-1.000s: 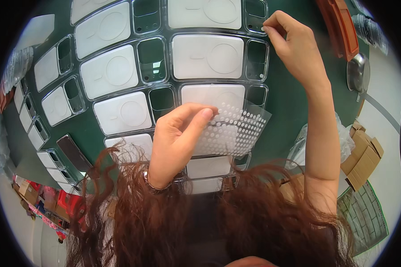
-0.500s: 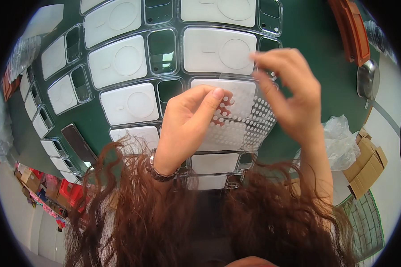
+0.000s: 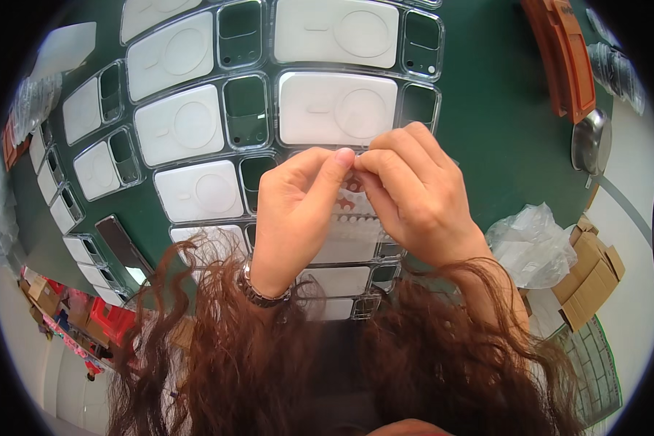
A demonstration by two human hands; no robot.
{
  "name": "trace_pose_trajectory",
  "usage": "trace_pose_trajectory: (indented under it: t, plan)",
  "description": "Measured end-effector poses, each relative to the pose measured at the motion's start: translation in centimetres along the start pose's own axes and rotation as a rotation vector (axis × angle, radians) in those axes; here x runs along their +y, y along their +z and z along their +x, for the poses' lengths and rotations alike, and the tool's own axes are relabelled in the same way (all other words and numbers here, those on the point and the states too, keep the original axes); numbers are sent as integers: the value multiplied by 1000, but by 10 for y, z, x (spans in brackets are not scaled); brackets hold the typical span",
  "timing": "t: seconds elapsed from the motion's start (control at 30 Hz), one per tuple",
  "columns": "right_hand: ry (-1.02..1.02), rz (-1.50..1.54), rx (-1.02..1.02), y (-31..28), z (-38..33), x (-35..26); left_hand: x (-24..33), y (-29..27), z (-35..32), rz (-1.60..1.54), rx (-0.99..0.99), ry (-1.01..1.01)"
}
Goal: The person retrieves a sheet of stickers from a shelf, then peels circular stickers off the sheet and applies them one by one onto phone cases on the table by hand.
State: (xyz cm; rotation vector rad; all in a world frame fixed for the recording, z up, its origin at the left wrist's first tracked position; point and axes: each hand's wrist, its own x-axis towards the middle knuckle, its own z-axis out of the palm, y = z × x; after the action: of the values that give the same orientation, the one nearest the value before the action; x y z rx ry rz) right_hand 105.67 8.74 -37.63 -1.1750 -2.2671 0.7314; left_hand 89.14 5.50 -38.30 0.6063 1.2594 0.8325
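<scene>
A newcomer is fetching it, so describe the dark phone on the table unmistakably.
On the green table, look left of the person's left hand. There, between two groups of white cases, the phone lies slanted. Its dark face sets it apart from the white cases.

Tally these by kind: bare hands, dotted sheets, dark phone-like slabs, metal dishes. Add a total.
Bare hands: 2 (left hand, right hand)
Dotted sheet: 1, partly hidden by the hands
Dark phone-like slab: 1
Metal dish: 1
Total: 5
</scene>
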Motion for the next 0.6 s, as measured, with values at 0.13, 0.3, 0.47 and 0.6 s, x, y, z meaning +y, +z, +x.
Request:
trace_pose_trajectory:
  t: [0.13,0.3,0.47,0.6]
  plan:
    - [-22,1,-53,-4,5,7,3,2,5,12,-7,3]
    - [-51,-46,-110,-5,15,14,4,0,13,-75,-5,-69]
    - [-40,-27,-163,0,24,21,5,-7,23,-140,-43,-100]
    - [-127,-96,-147,6,32,29,11,-11,31,-142,-21,-121]
